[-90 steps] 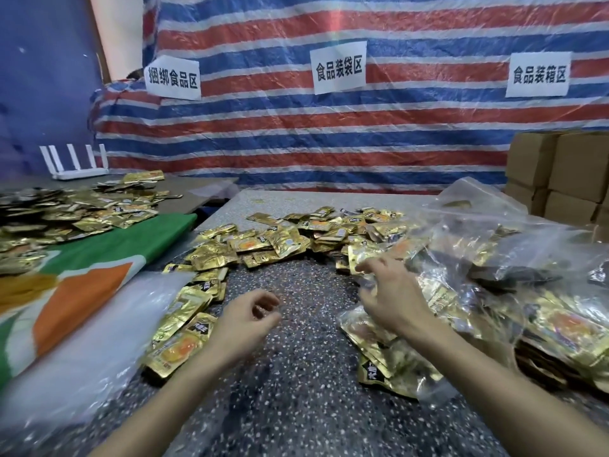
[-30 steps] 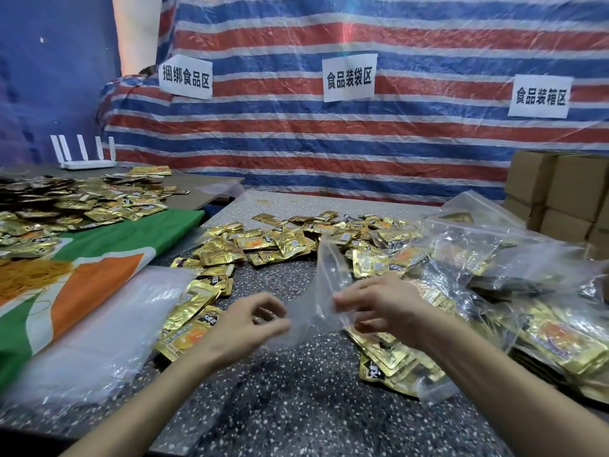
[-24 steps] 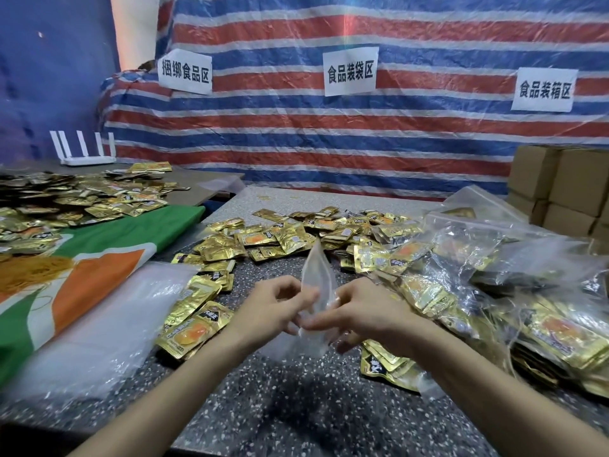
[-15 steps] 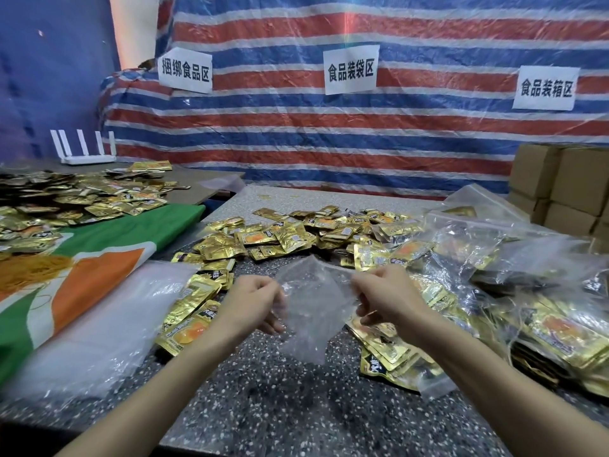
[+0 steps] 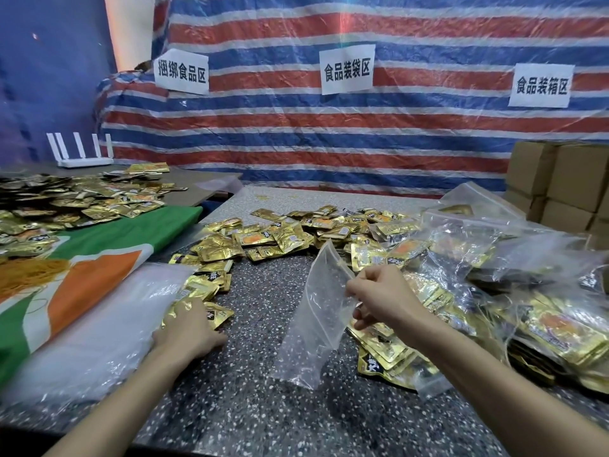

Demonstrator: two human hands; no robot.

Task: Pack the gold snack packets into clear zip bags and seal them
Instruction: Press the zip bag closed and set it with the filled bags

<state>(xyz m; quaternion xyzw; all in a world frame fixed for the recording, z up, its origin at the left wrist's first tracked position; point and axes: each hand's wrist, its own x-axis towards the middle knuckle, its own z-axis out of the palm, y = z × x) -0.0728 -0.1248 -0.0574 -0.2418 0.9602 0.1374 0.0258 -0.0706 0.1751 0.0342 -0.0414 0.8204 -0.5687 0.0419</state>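
Observation:
My right hand (image 5: 379, 300) pinches the top edge of an empty clear zip bag (image 5: 316, 328), which hangs tilted with its bottom on the speckled table (image 5: 263, 407). My left hand (image 5: 188, 328) rests on a small heap of gold snack packets (image 5: 204, 285) at the left, fingers laid over them and thumb on the table. More loose gold packets (image 5: 280, 235) are spread across the middle of the table. A filled zip bag of packets (image 5: 389, 357) lies just under my right wrist.
A heap of filled clear bags (image 5: 527, 291) covers the right side. A stack of empty clear bags (image 5: 99, 324) lies at the left on a green, white and orange cloth (image 5: 82, 285). Cardboard boxes (image 5: 560, 183) stand at the back right. More packets (image 5: 66, 202) cover the left table.
Half a second ago both hands held the bag's mouth. My left hand has let go and moved left and down onto the gold packets. My right hand alone holds the bag.

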